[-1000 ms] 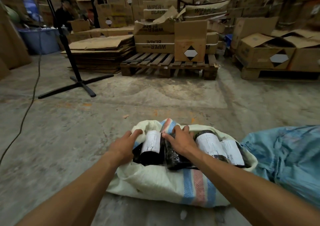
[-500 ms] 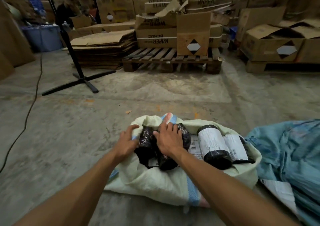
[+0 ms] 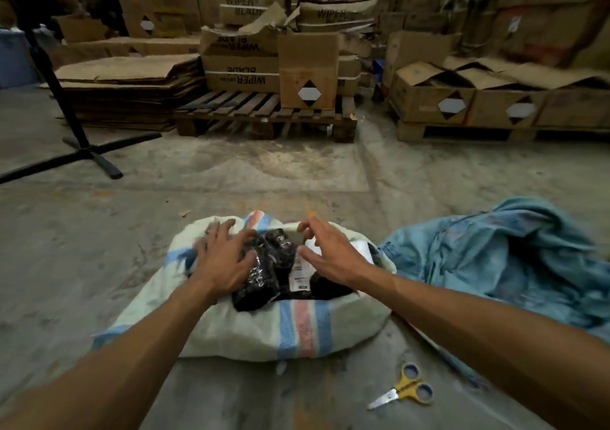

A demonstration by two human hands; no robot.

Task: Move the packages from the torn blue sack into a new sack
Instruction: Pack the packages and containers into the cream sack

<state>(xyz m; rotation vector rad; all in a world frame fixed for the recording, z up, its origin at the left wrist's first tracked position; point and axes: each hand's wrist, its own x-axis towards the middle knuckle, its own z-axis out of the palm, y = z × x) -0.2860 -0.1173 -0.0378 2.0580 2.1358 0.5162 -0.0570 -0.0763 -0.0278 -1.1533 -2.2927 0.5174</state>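
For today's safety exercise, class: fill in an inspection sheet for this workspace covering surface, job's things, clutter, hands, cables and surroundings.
Surface: stained concrete floor.
Job's things: white striped sack open, black packages inside; blue sack crumpled to its right.
Clutter: yellow-handled scissors lying on the floor near the sacks.
Hands: left hand spread on the packages; right hand open above them.
Cables: nothing seen.
Surroundings: black stand, wooden pallets, cardboard boxes.

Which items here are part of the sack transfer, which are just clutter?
Job: white striped sack, black wrapped packages in it, torn blue sack, left hand, right hand.
Lying about: scissors, stand base, pallet, cardboard boxes.
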